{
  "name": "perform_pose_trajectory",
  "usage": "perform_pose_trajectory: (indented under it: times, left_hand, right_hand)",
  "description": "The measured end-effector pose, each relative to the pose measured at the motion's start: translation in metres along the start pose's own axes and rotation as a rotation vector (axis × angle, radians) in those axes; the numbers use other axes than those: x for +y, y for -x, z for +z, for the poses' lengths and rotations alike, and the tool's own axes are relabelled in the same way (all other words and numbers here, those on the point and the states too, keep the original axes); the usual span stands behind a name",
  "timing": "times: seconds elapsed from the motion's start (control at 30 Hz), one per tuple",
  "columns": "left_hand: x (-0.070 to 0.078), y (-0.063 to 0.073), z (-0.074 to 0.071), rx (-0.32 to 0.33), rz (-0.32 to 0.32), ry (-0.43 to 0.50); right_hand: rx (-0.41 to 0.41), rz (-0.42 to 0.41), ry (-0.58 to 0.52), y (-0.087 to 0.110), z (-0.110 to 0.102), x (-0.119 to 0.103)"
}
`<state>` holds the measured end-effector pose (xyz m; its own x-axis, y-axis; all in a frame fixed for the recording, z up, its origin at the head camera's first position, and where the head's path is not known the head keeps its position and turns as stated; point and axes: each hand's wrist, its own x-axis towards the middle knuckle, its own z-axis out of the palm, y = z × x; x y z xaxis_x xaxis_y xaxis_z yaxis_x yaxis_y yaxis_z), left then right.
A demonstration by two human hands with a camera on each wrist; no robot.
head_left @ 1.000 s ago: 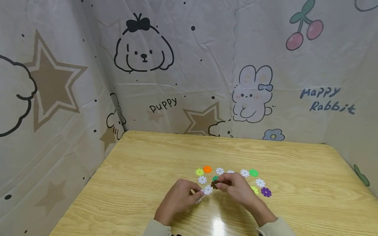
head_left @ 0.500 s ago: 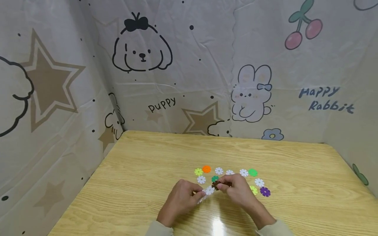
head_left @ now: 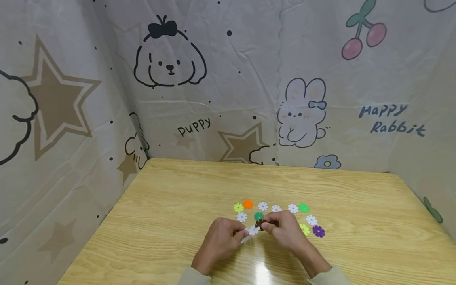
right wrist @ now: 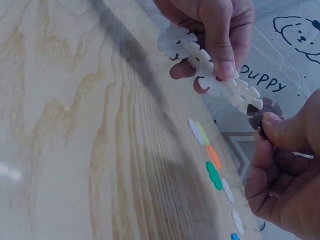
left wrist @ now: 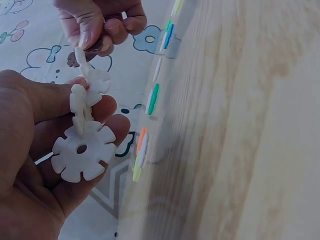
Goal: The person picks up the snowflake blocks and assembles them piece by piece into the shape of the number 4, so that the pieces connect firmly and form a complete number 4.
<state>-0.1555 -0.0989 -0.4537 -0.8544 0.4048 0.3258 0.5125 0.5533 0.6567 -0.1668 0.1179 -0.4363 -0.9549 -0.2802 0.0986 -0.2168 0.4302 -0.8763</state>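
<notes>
My left hand (head_left: 221, 239) grips a short chain of white slotted snowflake discs (left wrist: 82, 151) between thumb and fingers. The white discs are joined at their slots and set at angles to each other. At the chain's far end, a brown snowflake disc (right wrist: 266, 112) meets the last white disc (right wrist: 244, 96); whether its slot is fully engaged I cannot tell. My right hand (head_left: 290, 229) pinches this brown disc by its edge, thumb on top. Both hands are just above the table, and fingers partly hide the chain in the head view.
Loose discs lie flat on the wooden table (head_left: 171, 198) beyond my hands: orange (head_left: 247, 204), dark green (head_left: 258, 216), light green (head_left: 304, 208), purple (head_left: 318, 231), yellow (head_left: 238, 208) and several white ones. A printed cloth (head_left: 228, 91) surrounds the table's back and sides.
My left hand has shifted slightly right, bringing the white chain closer against the brown disc. My right hand keeps its pinch in nearly the same place. The head view has turned a little.
</notes>
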Motion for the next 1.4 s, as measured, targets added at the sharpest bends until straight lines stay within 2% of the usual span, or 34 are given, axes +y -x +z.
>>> perform_pose_trajectory:
  times: [0.37, 0.8, 1.07, 1.4]
  left_hand:
    - [0.0, -0.002, -0.002, -0.087, -0.047, 0.112]
    - [0.002, -0.004, -0.002, -0.136, -0.077, 0.164]
    - [-0.003, -0.002, -0.002, -0.128, -0.099, 0.176]
    - [-0.006, 0.0, -0.005, -0.116, -0.121, 0.189]
  right_hand:
    - [-0.128, -0.038, 0.001, -0.004, -0.011, -0.004]
    - [-0.146, -0.048, -0.059, -0.005, -0.017, -0.001]
    - [-0.089, -0.011, -0.049, -0.006, -0.021, 0.003]
    - [0.004, 0.073, 0.051, -0.008, -0.027, 0.007]
